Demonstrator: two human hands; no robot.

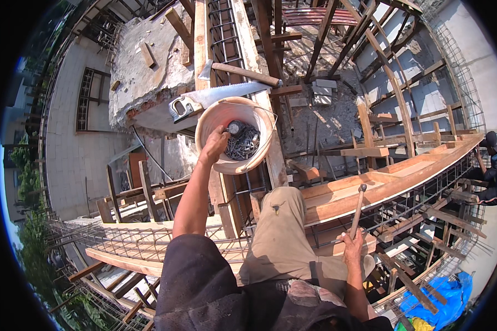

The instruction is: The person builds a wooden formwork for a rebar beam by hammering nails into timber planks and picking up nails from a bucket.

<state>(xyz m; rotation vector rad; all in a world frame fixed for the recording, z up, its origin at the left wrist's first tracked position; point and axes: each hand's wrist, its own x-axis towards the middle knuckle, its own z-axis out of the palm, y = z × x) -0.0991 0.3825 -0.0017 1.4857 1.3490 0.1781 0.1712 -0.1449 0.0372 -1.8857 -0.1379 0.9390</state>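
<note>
A pale bucket (210,160) full of nails (246,144) and a round metal item (235,127) stands on formwork beyond my raised knee. My left hand (216,142) reaches over its near-left side, fingers curled inside near the round item; what they grip is unclear. My right hand (352,243) is closed round the wooden handle of a hammer (359,207), held head up beside my right thigh. Just beyond the bucket lie a handsaw (221,94) with a pale grip and a hatchet (243,71) with a wooden handle.
Rebar cages (154,248) and timber formwork (386,179) run either side of me above a drop with props and rubble (326,116). A broken concrete slab (141,83) juts at upper left. A co-worker (491,171) crouches at far right; a blue tarp (442,292) lies below.
</note>
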